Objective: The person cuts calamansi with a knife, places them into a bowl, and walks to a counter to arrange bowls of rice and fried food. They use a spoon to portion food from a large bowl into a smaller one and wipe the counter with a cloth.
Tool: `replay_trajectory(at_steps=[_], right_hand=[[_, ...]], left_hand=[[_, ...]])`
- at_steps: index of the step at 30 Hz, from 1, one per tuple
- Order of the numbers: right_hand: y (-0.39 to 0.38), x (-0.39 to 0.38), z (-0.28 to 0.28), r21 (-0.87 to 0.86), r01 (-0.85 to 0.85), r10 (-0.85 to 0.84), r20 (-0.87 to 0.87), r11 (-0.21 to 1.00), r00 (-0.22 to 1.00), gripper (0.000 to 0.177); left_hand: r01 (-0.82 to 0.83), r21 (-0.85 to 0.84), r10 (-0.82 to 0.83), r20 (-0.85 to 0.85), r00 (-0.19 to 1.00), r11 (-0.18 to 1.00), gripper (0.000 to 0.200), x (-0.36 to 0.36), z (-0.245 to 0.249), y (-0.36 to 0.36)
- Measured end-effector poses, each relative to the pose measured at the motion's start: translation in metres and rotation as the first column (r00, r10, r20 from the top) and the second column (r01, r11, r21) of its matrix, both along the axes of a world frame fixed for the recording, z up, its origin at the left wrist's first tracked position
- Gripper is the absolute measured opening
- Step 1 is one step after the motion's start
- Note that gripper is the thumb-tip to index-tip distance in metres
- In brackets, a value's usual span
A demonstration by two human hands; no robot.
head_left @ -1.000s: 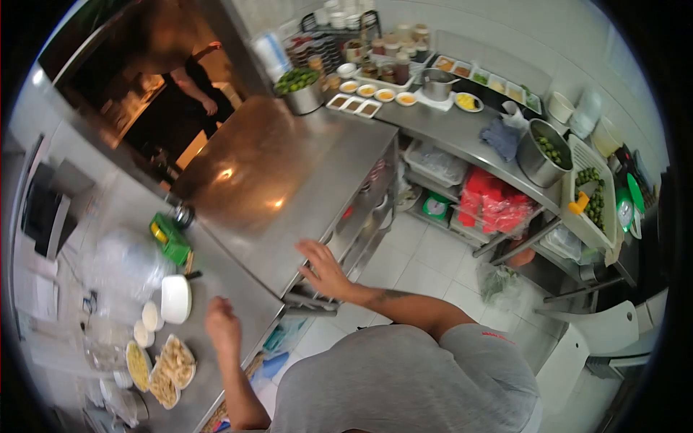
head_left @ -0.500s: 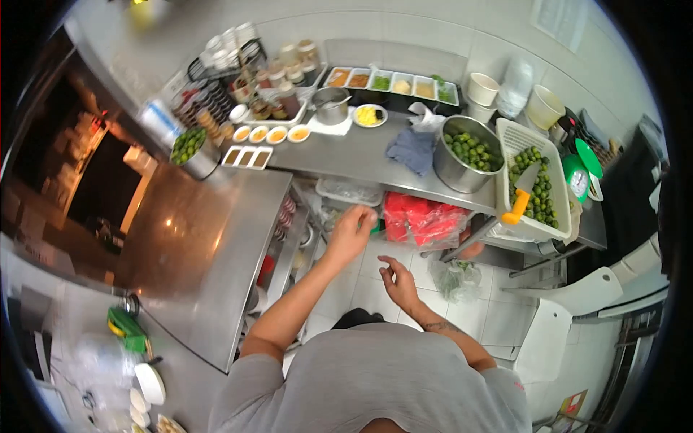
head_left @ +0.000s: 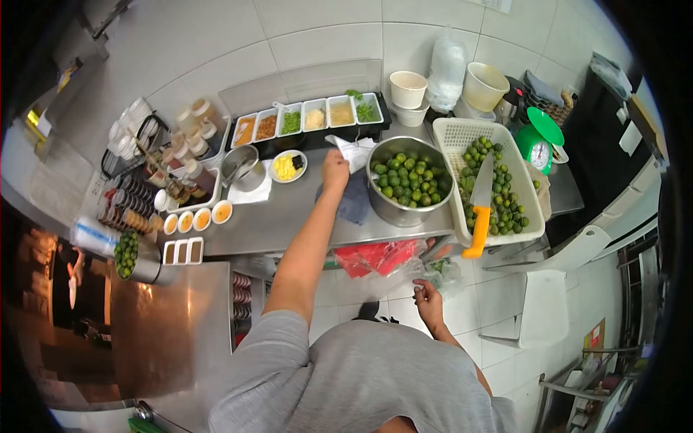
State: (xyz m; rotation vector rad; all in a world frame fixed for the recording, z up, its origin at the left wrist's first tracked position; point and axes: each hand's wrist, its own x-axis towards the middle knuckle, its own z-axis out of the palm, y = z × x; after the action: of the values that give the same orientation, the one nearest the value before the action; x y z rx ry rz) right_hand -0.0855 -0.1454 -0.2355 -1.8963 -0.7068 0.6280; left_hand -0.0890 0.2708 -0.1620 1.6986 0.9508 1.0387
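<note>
My left hand (head_left: pixel 334 172) reaches over the steel counter, its fingers closed at the left edge of a crumpled white sheet (head_left: pixel 355 153), paper or thin plastic. Beneath and beside the wrist lies a blue-grey cloth (head_left: pixel 354 200). To the right of it stands a steel pot (head_left: pixel 404 214) full of green limes (head_left: pixel 408 177). A small plate (head_left: pixel 302 175) with yellow pieces and something black sits left of the hand. My right hand (head_left: pixel 429 302) hangs low in front of the counter, fingers curled, with nothing visible in them, near a clear plastic bag (head_left: pixel 445 278).
A white basket (head_left: pixel 445 137) holds limes, with an orange-handled knife (head_left: pixel 478 216) lying across it, handle over the front rim. A green scale (head_left: pixel 540 148) stands behind. Food trays (head_left: pixel 315 119), a steel container (head_left: pixel 245 169) and sauce cups (head_left: pixel 202 219) line the left. A white chair (head_left: pixel 541 307) is at right.
The view has shifted right and closer to the counter. My left hand has moved forward from above the floor to the white sheet. My right hand's fingers have curled in.
</note>
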Motion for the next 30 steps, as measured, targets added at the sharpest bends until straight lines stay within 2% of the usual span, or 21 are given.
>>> replay_trajectory(at_steps=[2, 4, 9, 12, 15, 16, 20, 23, 24, 26, 27, 28, 29, 30], right_hand=[[0.001, 0.014, -0.003, -0.043, 0.008, -0.009, -0.024, 0.999, 1.000, 0.021], [0.002, 0.020, -0.005, -0.064, 0.047, -0.053, -0.088, 0.997, 0.995, 0.021], [-0.002, 0.038, -0.012, -0.100, 0.050, -0.062, -0.130, 0.994, 0.990, 0.021], [-0.012, 0.063, -0.024, -0.150, 0.035, -0.046, -0.076, 0.988, 0.996, 0.019], [-0.033, 0.100, -0.038, -0.080, 0.078, -0.077, 0.012, 0.994, 0.997, 0.019], [-0.041, 0.115, -0.041, -0.092, 0.104, -0.108, -0.035, 0.990, 0.994, 0.020], [-0.078, 0.176, -0.025, -0.148, 0.092, -0.089, 0.027, 0.985, 0.996, 0.021], [-0.117, 0.232, -0.027, -0.038, 0.147, -0.137, 0.185, 0.988, 0.973, 0.020], [-0.129, 0.251, -0.022, -0.009, 0.202, -0.196, 0.198, 0.979, 0.960, 0.020], [-0.152, 0.286, -0.006, 0.041, 0.314, -0.316, 0.217, 0.948, 0.924, 0.021], [-0.159, 0.299, 0.010, 0.078, 0.367, -0.375, 0.216, 0.927, 0.901, 0.022], [-0.167, 0.317, 0.016, 0.153, 0.387, -0.411, 0.176, 0.909, 0.895, 0.023], [-0.174, 0.337, 0.023, 0.229, 0.409, -0.445, 0.136, 0.883, 0.885, 0.024], [-0.172, 0.343, 0.046, 0.273, 0.402, -0.461, 0.202, 0.874, 0.864, 0.025]], left_hand=[[0.022, -0.064, -0.020, 0.024, 1.000, 0.998, 0.017, 0.001, -0.017, 0.007], [0.017, -0.044, -0.014, 0.069, 0.998, 0.999, 0.021, -0.004, -0.024, 0.003], [0.033, -0.077, -0.022, 0.141, 0.990, 0.996, 0.026, -0.009, -0.018, -0.006], [0.003, -0.041, 0.003, 0.134, 0.991, 0.999, 0.026, -0.004, -0.016, -0.005], [-0.055, -0.021, 0.057, 0.112, 0.992, 0.998, 0.025, -0.002, -0.013, -0.009], [-0.075, -0.030, 0.077, 0.104, 0.992, 0.997, 0.024, -0.002, -0.014, -0.009], [-0.155, -0.038, 0.158, 0.082, 0.984, 0.987, 0.024, -0.001, -0.006, -0.019], [-0.195, 0.034, 0.193, 0.060, 0.979, 0.980, 0.025, -0.001, -0.004, -0.019], [-0.187, -0.005, 0.186, 0.082, 0.979, 0.982, 0.025, -0.001, 0.002, -0.021], [-0.253, 0.044, 0.255, -0.036, 0.966, 0.966, 0.025, -0.009, -0.001, -0.013], [-0.368, 0.175, 0.392, -0.131, 0.910, 0.913, 0.025, -0.013, 0.021, -0.030], [-0.485, 0.392, 0.572, -0.142, 0.808, 0.782, 0.022, -0.015, 0.022, -0.027], [-0.505, 0.481, 0.608, -0.075, 0.791, 0.717, 0.019, -0.019, 0.035, -0.033], [-0.495, 0.486, 0.582, -0.036, 0.812, 0.720, 0.015, -0.012, 0.090, -0.081]])
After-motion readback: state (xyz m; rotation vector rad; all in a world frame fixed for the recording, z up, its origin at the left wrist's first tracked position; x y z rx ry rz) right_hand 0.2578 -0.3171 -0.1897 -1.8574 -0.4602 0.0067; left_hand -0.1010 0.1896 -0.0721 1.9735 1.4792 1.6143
